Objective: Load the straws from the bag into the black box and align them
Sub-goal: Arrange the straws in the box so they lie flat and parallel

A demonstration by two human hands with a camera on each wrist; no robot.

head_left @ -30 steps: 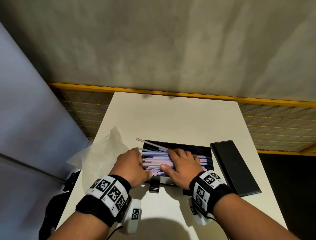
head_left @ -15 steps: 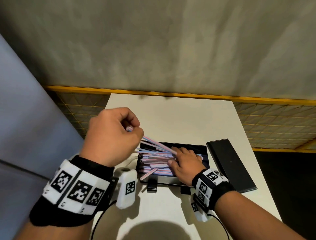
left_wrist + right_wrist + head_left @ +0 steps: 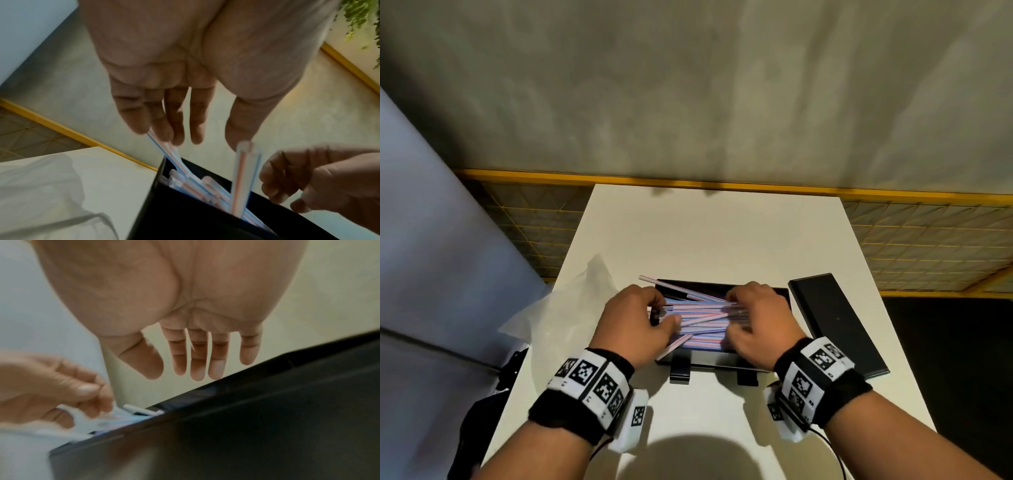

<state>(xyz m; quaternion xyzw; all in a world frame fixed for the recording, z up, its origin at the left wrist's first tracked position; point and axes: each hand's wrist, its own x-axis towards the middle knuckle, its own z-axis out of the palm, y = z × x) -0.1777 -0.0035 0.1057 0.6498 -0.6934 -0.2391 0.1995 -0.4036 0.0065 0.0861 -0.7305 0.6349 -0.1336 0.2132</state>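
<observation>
Your left hand [image 3: 635, 320] is back down on the straws [image 3: 698, 317], both hands relaxed and spread; nudge ends flush inside the box [image 3: 782, 296].

Site: I'm looking at a lab-style recording cell — not a home | cues: bare white table [image 3: 715, 233], yellow-framed mesh fence [image 3: 928, 246], grey concrete floor [image 3: 688, 85], tracking-marker wristbands [image 3: 589, 380] — hanging greenery [image 3: 359, 21] nearby

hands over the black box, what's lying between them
Between the left hand and right hand, the head view shows striped straws lying crisscrossed in the black box.
</observation>
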